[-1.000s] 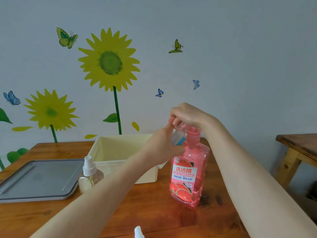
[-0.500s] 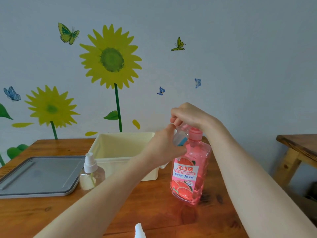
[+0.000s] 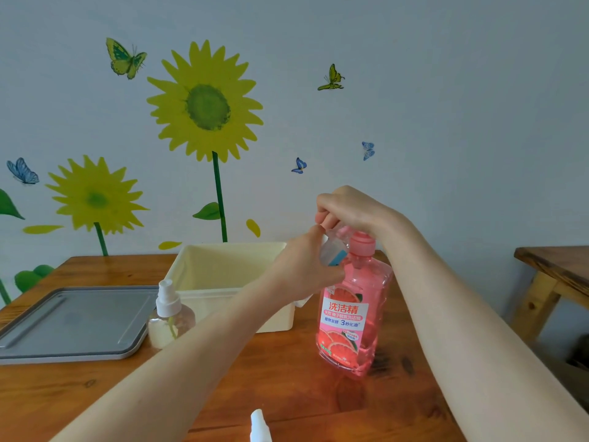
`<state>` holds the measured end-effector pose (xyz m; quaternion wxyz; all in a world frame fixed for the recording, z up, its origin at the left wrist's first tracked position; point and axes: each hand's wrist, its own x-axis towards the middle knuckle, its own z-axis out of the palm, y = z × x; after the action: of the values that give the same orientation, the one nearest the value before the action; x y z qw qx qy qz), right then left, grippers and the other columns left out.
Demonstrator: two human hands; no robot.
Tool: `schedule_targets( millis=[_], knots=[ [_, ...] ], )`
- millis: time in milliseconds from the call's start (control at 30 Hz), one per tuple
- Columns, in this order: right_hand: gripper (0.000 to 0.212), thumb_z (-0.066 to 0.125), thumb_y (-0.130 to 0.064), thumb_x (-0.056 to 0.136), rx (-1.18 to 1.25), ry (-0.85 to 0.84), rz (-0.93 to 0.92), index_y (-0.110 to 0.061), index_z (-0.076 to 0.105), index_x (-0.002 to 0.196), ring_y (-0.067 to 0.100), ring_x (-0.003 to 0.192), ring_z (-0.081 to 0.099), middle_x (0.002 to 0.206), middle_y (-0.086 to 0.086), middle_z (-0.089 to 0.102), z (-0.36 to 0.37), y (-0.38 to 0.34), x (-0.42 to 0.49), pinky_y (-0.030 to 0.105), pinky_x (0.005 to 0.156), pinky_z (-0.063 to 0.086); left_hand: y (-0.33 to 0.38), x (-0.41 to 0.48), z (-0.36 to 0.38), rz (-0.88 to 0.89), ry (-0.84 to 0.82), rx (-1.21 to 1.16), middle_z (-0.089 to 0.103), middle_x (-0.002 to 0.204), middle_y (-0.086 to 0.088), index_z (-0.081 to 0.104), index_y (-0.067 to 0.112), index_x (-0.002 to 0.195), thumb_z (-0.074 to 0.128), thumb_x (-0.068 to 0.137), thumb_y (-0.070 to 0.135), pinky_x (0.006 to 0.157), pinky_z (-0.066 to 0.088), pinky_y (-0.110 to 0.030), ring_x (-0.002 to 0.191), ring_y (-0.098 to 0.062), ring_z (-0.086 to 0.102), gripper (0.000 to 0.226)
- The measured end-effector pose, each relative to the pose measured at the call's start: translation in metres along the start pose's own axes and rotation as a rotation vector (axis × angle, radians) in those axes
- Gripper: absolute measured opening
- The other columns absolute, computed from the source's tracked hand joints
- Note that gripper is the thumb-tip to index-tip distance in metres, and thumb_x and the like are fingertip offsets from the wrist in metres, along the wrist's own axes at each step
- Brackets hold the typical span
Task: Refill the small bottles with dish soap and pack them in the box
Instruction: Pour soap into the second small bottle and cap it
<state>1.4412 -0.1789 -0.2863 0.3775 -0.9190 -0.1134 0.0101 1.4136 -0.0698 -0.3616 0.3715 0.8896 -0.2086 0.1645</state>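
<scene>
Fingers (image 3: 325, 215) of the right hand (image 3: 353, 207) are being curled down over the top of the pink pump (image 3: 361, 242) on the dish soap bottle (image 3: 352, 317), so that the pump is being clasped from above. That bottle, filled with pink liquid and labelled with grapefruit slices, is being kept upright on the wooden table (image 3: 287, 378), just to the right of the cream box (image 3: 191, 269).

The left hand (image 3: 302, 269) is being wrapped round a small clear bottle (image 3: 333, 256) with a blue patch on its label. It is being held tilted in the air, with its upper end being raised under the right hand's fingers, close beside the pump's neck. Whether its mouth is being touched by the spout cannot be told, since that spot is being covered by the fingers.

The open box is being partly crossed by the left forearm. A flat grey tray (image 3: 73, 323) is being shown to its left. A spray bottle (image 3: 170, 317) with a white top and pale yellowish liquid is being shown upright just beside the tray's near corner, in front of the box. A second white spray top (image 3: 259, 425) is being cut off by the bottom edge. Another wooden table (image 3: 554, 266) is being shown at the far right, well apart, and sunflower decals (image 3: 207, 106) are being displayed on the wall behind.
</scene>
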Motion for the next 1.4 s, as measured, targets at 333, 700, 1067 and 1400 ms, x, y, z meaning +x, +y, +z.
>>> schedule_targets(
  millis=[333,700,1067,1400],
  knots=[
    [0.03,0.038,-0.027,0.081,0.038,0.0,-0.037,-0.008,0.06,0.072,0.011,0.053,0.056,0.062,-0.001,0.068,-0.008,-0.002,-0.001,0.026,0.054,0.037,0.003,0.005,-0.006,0.027,0.018,-0.001,0.045,0.068,0.02,0.032,0.033,0.097,0.07,0.071,0.03,0.038,0.037,-0.005,0.054,-0.001,0.05,0.046],
    [0.038,0.035,-0.028,0.087,0.014,0.016,-0.032,-0.006,0.065,0.079,0.017,0.06,0.055,0.072,0.005,0.067,-0.011,-0.007,0.0,0.028,0.061,0.041,0.006,0.009,-0.015,0.053,-0.013,0.027,0.044,0.069,0.018,0.033,0.03,0.095,0.07,0.071,0.033,0.044,0.034,-0.014,0.058,-0.001,0.048,0.045],
    [0.038,0.033,-0.023,0.088,-0.022,-0.03,-0.023,-0.002,0.064,0.092,0.019,0.068,0.059,0.082,0.007,0.067,-0.011,-0.01,-0.003,0.028,0.064,0.045,0.009,0.007,-0.014,0.023,-0.022,0.015,0.047,0.071,0.017,0.038,0.029,0.099,0.07,0.071,0.032,0.047,0.039,-0.014,0.059,-0.002,0.051,0.042],
    [0.038,0.032,-0.028,0.089,-0.022,-0.006,-0.067,-0.006,0.064,0.095,0.016,0.08,0.061,0.086,0.005,0.066,-0.003,0.001,0.0,0.031,0.076,0.047,0.005,0.001,-0.005,-0.028,-0.041,-0.009,0.047,0.071,0.015,0.037,0.026,0.101,0.067,0.071,0.027,0.045,0.043,-0.015,0.058,-0.004,0.053,0.042]
  ],
)
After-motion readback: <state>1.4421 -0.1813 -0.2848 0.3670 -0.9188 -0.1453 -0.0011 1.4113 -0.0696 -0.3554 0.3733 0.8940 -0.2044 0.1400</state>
